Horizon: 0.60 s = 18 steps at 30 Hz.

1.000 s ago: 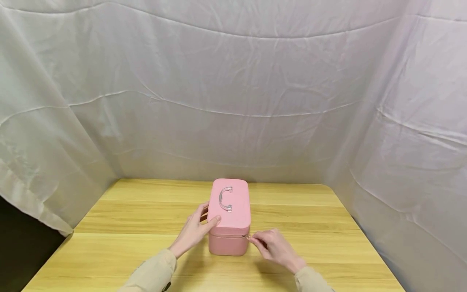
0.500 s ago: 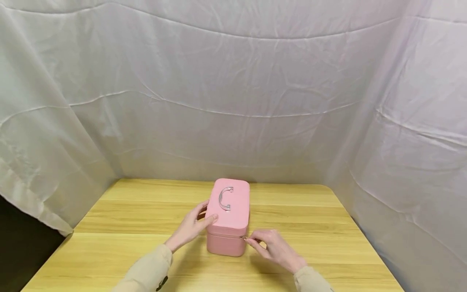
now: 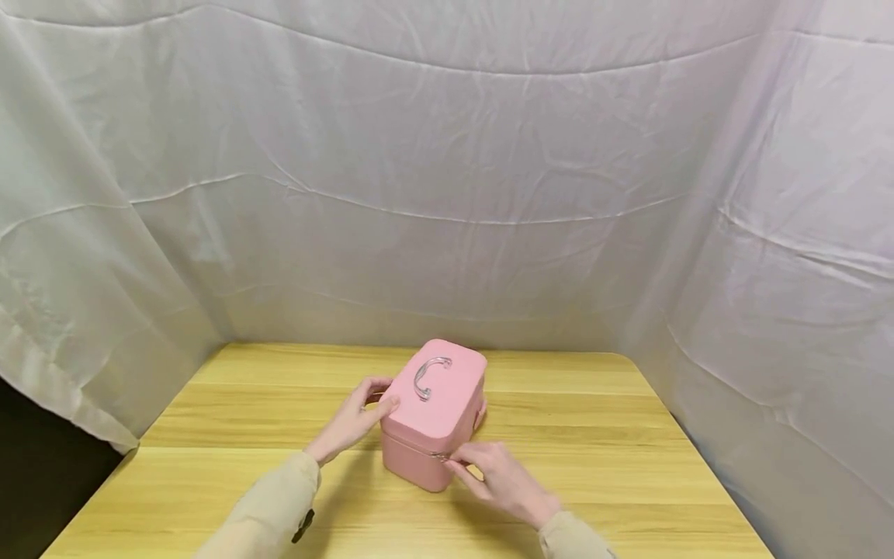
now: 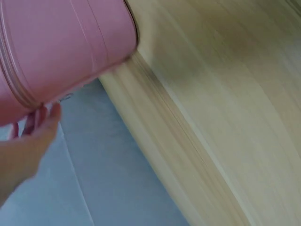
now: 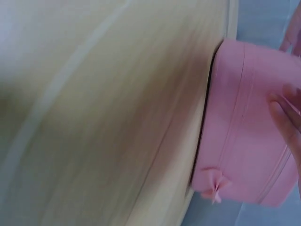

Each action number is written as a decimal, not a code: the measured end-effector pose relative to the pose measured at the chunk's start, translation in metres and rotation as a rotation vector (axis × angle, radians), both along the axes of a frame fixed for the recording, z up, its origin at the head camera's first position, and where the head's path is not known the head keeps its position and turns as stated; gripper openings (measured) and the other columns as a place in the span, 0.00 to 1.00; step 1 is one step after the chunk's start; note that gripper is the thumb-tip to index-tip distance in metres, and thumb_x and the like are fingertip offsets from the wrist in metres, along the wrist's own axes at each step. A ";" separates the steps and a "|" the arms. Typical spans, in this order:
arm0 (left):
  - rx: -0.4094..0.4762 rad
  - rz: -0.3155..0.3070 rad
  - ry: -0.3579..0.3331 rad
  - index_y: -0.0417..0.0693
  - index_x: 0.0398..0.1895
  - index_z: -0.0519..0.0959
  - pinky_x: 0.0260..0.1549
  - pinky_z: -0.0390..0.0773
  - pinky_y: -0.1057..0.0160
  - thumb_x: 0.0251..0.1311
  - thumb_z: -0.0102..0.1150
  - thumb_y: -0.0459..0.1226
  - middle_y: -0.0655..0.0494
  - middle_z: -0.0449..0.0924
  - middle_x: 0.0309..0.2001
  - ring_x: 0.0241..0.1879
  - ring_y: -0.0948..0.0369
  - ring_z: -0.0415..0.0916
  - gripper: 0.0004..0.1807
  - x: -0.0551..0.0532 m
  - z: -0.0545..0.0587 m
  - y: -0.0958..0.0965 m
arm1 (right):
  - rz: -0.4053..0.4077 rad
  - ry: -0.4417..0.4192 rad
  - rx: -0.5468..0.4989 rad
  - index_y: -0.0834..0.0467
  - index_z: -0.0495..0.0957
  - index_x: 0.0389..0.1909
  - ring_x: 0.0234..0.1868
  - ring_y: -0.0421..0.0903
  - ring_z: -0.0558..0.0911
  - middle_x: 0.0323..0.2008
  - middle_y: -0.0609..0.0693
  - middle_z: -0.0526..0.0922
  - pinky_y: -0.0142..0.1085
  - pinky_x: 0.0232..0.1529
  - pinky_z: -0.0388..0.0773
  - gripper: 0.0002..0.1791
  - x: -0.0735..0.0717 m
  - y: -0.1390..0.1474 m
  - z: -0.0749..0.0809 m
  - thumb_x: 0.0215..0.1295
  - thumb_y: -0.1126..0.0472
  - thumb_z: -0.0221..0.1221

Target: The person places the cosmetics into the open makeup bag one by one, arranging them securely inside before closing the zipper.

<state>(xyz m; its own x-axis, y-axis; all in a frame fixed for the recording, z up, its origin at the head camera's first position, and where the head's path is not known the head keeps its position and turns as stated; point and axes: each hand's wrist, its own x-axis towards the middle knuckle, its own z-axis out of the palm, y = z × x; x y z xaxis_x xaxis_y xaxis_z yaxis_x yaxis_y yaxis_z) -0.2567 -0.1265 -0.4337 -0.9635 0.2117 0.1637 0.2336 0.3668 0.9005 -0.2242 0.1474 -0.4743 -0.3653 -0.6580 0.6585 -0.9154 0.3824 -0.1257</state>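
A pink cosmetic case (image 3: 447, 388) with a silver handle (image 3: 418, 378) on its closed lid stands turned at an angle on the table. My left hand (image 3: 358, 417) grips its left side, thumb on the lid's edge and fingers down the side wall. At the near corner, my right hand (image 3: 497, 479) pinches the small metal zipper pull (image 3: 441, 456) between thumb and forefinger. In the left wrist view, the zipper seam (image 4: 14, 75) runs around the case. The right wrist view shows a pink bow (image 5: 216, 182) on the case's side.
The case rests on a light wooden table (image 3: 615, 435). Pale grey cloth (image 3: 447, 256) hangs behind the table and along both sides. A dark area (image 3: 49, 466) shows below the cloth at the left.
The case has turned clockwise, its near end swinging left, and its bow side has come into view. My right hand has moved left with the zipper pull; my left hand has shifted slightly left.
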 end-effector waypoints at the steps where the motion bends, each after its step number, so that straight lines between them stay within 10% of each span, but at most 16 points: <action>1: -0.006 0.023 0.011 0.39 0.67 0.68 0.68 0.71 0.41 0.72 0.56 0.43 0.38 0.73 0.66 0.67 0.41 0.69 0.26 0.001 0.000 0.001 | -0.009 -0.009 0.000 0.57 0.82 0.34 0.33 0.33 0.85 0.30 0.45 0.88 0.18 0.39 0.81 0.02 0.001 -0.003 0.000 0.66 0.66 0.63; 8: -0.089 0.145 0.080 0.39 0.70 0.68 0.62 0.77 0.42 0.66 0.62 0.49 0.38 0.74 0.64 0.63 0.44 0.73 0.34 0.010 0.001 0.015 | -0.035 -0.057 -0.039 0.58 0.82 0.33 0.31 0.32 0.84 0.28 0.46 0.87 0.21 0.34 0.82 0.04 0.004 -0.017 -0.001 0.68 0.66 0.62; 18: -0.059 0.118 0.029 0.39 0.76 0.59 0.72 0.67 0.40 0.63 0.66 0.49 0.35 0.64 0.73 0.72 0.40 0.64 0.45 0.010 -0.002 0.015 | -0.080 -0.038 -0.055 0.57 0.82 0.31 0.26 0.27 0.75 0.25 0.44 0.86 0.16 0.25 0.74 0.04 0.007 -0.029 -0.003 0.66 0.66 0.63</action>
<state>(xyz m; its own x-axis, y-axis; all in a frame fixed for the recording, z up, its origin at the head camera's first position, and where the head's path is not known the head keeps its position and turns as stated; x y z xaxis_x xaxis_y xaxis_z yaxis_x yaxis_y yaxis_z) -0.2469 -0.1111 -0.4353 -0.9774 0.1071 0.1824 0.2112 0.4450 0.8703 -0.2169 0.1184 -0.4776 -0.4408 -0.5889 0.6774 -0.8764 0.4455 -0.1830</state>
